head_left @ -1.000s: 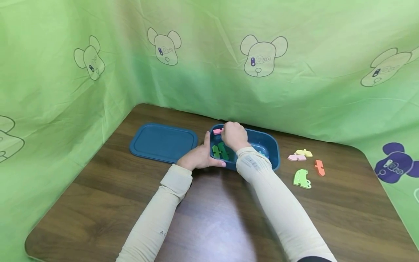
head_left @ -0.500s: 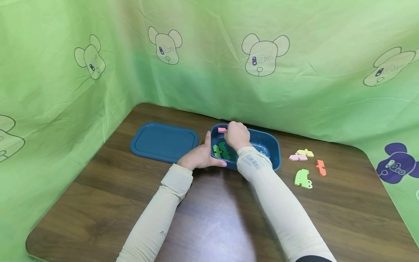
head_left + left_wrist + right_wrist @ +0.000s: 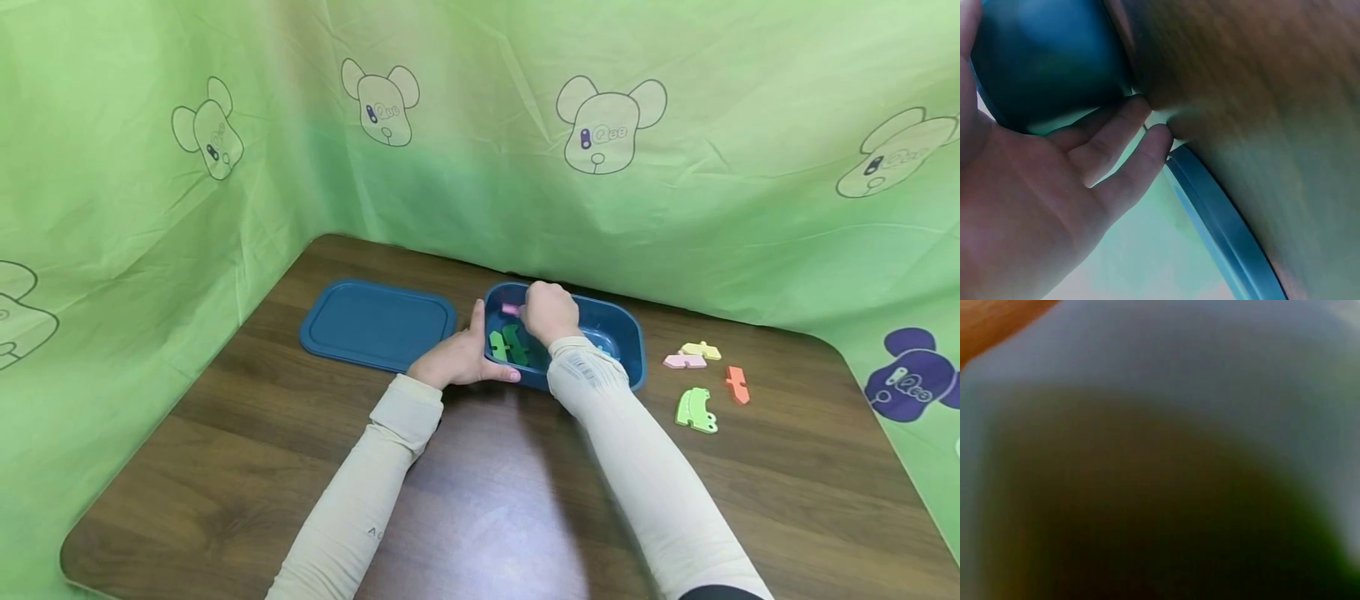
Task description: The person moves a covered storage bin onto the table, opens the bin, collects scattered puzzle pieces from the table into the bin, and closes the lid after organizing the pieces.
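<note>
Presently catalogued, places reckoned from the hands:

Left hand: grasping the near-left corner of the dark blue box, thumb up along the end wall, fingers curled round the base.

Right hand: inside the box at its far-left end, fingers bent down on a pink foam piece; it appears to pinch the piece, though the fingertips are hidden from the head camera.

Two green foam pieces: on the box floor, just nearer than the right hand, between the two hands.

Blue lid: flat on the table, just left of the left hand.

Loose foam pieces, well right of the right hand: yellow, pale pink, orange, light green.

Risks (a judgement): the pink piece sits close to the far rim and could catch there or slip from a shallow pinch; the right sleeve lies across the box and could drag it if the left hand loosens.

Views compared: the left wrist camera shows that hand's fingers lying against the rounded box wall with the lid's edge beside them, a contact hidden from the head camera. The right wrist view is a blur of blue and green (no use for the grip).
</note>
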{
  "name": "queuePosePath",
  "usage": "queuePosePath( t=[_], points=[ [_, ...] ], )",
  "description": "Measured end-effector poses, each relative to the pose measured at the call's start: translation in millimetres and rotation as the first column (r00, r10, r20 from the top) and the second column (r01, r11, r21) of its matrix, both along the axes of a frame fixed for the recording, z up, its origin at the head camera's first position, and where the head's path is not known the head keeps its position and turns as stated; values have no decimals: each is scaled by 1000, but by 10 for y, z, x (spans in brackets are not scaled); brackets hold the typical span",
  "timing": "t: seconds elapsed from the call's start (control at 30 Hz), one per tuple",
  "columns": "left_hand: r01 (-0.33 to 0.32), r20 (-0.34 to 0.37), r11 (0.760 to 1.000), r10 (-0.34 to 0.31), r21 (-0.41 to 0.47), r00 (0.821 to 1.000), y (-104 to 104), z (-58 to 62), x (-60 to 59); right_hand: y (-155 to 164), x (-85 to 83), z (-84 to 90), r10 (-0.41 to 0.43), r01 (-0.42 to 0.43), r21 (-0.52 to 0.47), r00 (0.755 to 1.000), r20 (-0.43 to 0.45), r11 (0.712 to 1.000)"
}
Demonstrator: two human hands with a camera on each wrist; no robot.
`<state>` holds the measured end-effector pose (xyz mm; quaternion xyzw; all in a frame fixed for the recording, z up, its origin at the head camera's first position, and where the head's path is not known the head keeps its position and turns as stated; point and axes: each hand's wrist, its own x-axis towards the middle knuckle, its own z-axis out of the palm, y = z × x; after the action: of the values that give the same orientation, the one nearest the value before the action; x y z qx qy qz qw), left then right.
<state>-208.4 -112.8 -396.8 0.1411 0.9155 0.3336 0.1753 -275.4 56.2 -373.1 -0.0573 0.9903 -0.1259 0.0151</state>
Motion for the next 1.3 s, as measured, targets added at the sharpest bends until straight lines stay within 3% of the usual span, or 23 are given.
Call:
queuePosePath(
  t=[0.23, 0.53, 0.8, 1.2, 1.3],
  points=[
    [2, 4, 1000, -2, -12, 1000, 9, 15, 13, 99, 18, 3, 4, -5, 19, 998, 56, 1000],
    [6, -13, 1000, -6, -16, 1000, 23, 17, 35, 177, 134, 179, 25, -24, -24, 999, 40, 999],
    [6, -11, 1000, -6, -9, 1000, 25, 29, 39, 384, 315, 339, 61, -57, -47, 994, 89, 997],
    [11, -10, 1000, -11, -16, 1000, 38, 19, 47, 982, 702, 547, 99, -100, -77, 995, -19, 992],
    [9, -15, 1000, -10, -17, 1000, 45, 21, 47, 1198, 788, 559, 139, -143, -112, 989, -42, 983]
  ],
)
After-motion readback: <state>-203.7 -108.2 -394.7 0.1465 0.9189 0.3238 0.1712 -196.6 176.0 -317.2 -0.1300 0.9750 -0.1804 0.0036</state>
